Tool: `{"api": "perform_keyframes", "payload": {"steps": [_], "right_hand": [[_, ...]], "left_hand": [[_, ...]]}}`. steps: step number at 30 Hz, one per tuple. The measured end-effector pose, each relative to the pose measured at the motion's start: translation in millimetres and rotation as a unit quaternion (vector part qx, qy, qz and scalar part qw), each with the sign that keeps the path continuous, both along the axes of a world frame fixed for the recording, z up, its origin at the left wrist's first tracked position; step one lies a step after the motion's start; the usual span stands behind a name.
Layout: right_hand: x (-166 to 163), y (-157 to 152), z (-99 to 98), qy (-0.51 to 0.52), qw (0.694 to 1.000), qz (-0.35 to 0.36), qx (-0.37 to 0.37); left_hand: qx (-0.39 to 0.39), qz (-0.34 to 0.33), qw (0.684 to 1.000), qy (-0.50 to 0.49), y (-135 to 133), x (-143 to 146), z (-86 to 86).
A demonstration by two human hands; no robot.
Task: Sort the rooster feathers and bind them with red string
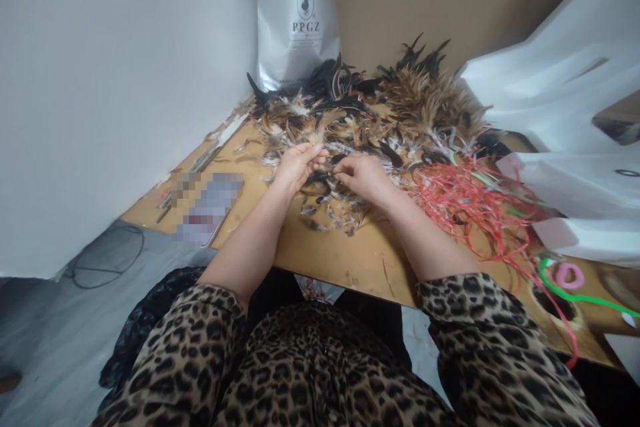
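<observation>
My left hand [300, 165] is closed over the pile, thumb and finger pinching a pale tan feather [326, 125] that points up and away from me. Just to its right, my right hand [367, 177] hangs above the feathers with its fingers curled together; whatever lies between the fingertips is too small to make out. Around and beyond both hands spreads a loose pile of brown, black and white feathers [345, 123]. A fuller bunch of brown feathers [425, 103] lies at the back right.
Red plastic strips [465, 203] lie tangled right of my right forearm, with a green strip [575, 295] and a pink ring [570, 275] nearby. A phone [215, 207] rests at the wooden table's [320, 257] left. A silver-white bag [300, 20] stands behind; white plastic [560, 93] is at right.
</observation>
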State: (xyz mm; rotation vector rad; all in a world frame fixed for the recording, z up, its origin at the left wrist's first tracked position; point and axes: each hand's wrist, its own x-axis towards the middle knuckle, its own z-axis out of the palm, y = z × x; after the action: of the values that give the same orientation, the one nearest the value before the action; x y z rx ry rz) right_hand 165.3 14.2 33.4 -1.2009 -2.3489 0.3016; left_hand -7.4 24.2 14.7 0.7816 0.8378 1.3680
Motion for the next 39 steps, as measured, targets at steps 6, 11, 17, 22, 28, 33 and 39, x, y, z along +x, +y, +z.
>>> {"api": "perform_keyframes", "payload": {"steps": [6,11,17,22,28,33,39], "right_hand": [[-25.2,-14.5,-11.5,-0.117,0.987,-0.016,0.108],[-30.5,-10.7,-20.4,-0.113,0.984,-0.038,0.132],[-13.9,3.7,-8.6,0.228,0.969,-0.081,0.053],[-3.6,18.0,-6.9,0.509,0.845,-0.118,-0.114],[-3.1,19.4,-5.5,0.566,0.8,-0.118,-0.157],[-10.3,12.3,-5.1,0.555,0.811,-0.109,-0.151],[-19.2,5.5,-5.9,0.529,0.825,-0.09,-0.177]], "left_hand": [[0.025,-0.015,1.0,0.007,-0.3,0.7,-1.2],[0.031,-0.013,0.999,0.005,0.2,0.2,-2.8],[0.012,0.007,1.0,-0.018,1.5,0.7,-2.0],[-0.005,-0.027,0.999,-0.039,0.9,0.6,-0.3],[-0.015,-0.105,0.994,-0.012,-5.8,3.2,0.1],[0.001,-0.158,0.987,0.009,-9.3,7.8,-3.0],[-0.024,-0.161,0.987,-0.015,-8.3,9.9,-4.3]]}}
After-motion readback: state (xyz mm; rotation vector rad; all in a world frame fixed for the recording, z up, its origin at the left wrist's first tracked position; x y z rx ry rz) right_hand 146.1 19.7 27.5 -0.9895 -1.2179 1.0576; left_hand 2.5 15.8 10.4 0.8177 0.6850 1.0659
